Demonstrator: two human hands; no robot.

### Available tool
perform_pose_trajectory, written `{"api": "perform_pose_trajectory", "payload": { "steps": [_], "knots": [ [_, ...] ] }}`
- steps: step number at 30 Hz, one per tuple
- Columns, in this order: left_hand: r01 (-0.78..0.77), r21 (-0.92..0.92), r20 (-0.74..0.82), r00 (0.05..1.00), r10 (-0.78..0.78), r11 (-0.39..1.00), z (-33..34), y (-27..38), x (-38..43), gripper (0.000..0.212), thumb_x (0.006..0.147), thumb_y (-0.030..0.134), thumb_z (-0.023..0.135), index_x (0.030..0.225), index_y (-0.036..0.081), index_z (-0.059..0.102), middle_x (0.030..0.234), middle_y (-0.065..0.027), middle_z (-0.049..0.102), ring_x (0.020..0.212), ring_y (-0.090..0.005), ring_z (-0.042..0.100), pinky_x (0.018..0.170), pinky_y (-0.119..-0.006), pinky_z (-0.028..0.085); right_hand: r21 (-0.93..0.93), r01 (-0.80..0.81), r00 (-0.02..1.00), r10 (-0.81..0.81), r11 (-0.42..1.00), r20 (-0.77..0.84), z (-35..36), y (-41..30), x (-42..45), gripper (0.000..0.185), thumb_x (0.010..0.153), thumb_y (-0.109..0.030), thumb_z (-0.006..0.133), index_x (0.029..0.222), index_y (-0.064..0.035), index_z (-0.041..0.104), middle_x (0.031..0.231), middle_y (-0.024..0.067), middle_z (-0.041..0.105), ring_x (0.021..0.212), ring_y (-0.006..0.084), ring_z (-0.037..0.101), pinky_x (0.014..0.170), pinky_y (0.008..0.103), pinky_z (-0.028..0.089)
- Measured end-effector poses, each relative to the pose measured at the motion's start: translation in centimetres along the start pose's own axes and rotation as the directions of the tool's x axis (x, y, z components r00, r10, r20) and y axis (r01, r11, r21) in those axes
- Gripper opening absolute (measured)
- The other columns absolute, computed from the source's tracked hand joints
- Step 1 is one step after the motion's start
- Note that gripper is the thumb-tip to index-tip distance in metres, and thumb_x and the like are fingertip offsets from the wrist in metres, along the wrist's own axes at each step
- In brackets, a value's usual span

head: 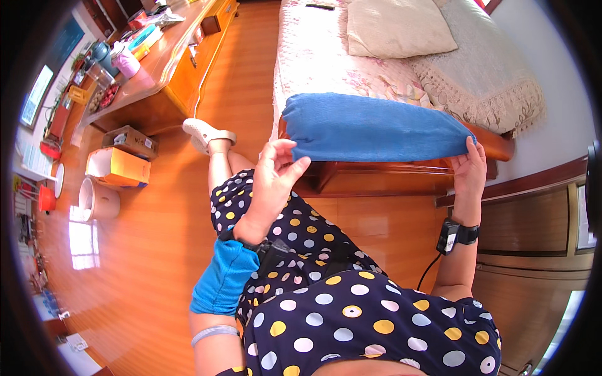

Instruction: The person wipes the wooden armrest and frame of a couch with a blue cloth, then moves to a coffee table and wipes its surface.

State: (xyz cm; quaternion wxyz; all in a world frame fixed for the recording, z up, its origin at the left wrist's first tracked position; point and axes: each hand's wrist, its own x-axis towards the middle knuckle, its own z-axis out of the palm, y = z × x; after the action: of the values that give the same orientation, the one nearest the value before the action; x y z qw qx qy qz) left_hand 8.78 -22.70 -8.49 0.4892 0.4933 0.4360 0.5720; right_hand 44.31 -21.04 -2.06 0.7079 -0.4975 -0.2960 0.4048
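Note:
A blue fabric sleeve cover (376,129) is stretched flat sideways before me, over the wooden end of a bed or couch. Its left end is gathered, and the right end narrows to a corner. My right hand (470,162) pinches that right corner between thumb and fingers. At the lower left corner is my left hand (277,174), its thumb spread away and its bent fingertips touching the cloth's edge. A brighter blue ribbed cloth band (225,277) is bunched on my left forearm.
A quilted floral cover (320,56) and a beige pillow (400,28) lie beyond the wooden end (376,181). At left stand a wooden desk (160,70) with bottles, cardboard boxes (127,169) and a pale bin (106,199). A cabinet (526,225) stands at right.

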Motion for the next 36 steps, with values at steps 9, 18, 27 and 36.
{"api": "perform_pose_trajectory", "payload": {
  "steps": [9, 18, 27, 36],
  "knots": [
    [0.517, -0.696, 0.248, 0.824, -0.509, 0.498, 1.2, -1.5, 1.8, 0.020, 0.082, 0.016, 0.068, 0.093, 0.011, 0.052, 0.087, -0.0042, 0.058, 0.087, -0.0223, 0.059, 0.083, -0.038, 0.050, 0.170, -0.200, 0.977, 0.210, 0.965, -0.043, -1.6, 2.5, 0.4, 0.014, 0.085, -0.016, 0.061, 0.095, -0.0104, 0.054, 0.100, 0.0027, 0.059, 0.096, 0.0163, 0.055, 0.085, 0.0327, 0.045],
    [0.578, -0.731, 0.306, 0.752, -0.584, 0.362, 2.9, -0.7, 1.8, 0.034, 0.079, 0.027, 0.071, 0.101, 0.009, 0.053, 0.095, -0.0043, 0.056, 0.094, -0.0190, 0.051, 0.089, -0.034, 0.043, 0.294, -0.213, 0.969, 0.240, 0.932, -0.059, -2.4, 3.8, 0.3, 0.019, 0.085, -0.015, 0.061, 0.101, -0.0051, 0.057, 0.097, 0.0039, 0.061, 0.089, 0.0141, 0.057, 0.081, 0.0263, 0.046],
    [0.230, -0.777, -0.059, 0.900, -0.431, 0.586, 4.2, 0.9, -0.4, 0.021, 0.086, 0.010, 0.059, 0.106, 0.007, 0.052, 0.106, -0.0050, 0.057, 0.102, -0.0163, 0.053, 0.093, -0.033, 0.043, 0.357, -0.214, 0.974, 0.227, 0.909, 0.005, -2.1, 4.3, -0.6, 0.010, 0.085, -0.014, 0.062, 0.092, -0.0102, 0.056, 0.090, 0.0009, 0.061, 0.081, 0.0115, 0.057, 0.075, 0.0246, 0.047],
    [-0.249, 0.176, 0.070, 0.968, 0.240, 0.952, 7.5, 6.2, 6.3, 0.034, 0.083, 0.007, 0.058, 0.115, -0.003, 0.052, 0.102, -0.0051, 0.057, 0.090, -0.0112, 0.054, 0.082, -0.026, 0.043, 0.297, -0.226, 0.965, 0.255, 0.928, -0.064, 0.0, 3.6, -1.6, 0.012, 0.085, -0.015, 0.061, 0.082, -0.0133, 0.050, 0.073, -0.0035, 0.057, 0.064, 0.0080, 0.055, 0.060, 0.0230, 0.049]
  ]
}}
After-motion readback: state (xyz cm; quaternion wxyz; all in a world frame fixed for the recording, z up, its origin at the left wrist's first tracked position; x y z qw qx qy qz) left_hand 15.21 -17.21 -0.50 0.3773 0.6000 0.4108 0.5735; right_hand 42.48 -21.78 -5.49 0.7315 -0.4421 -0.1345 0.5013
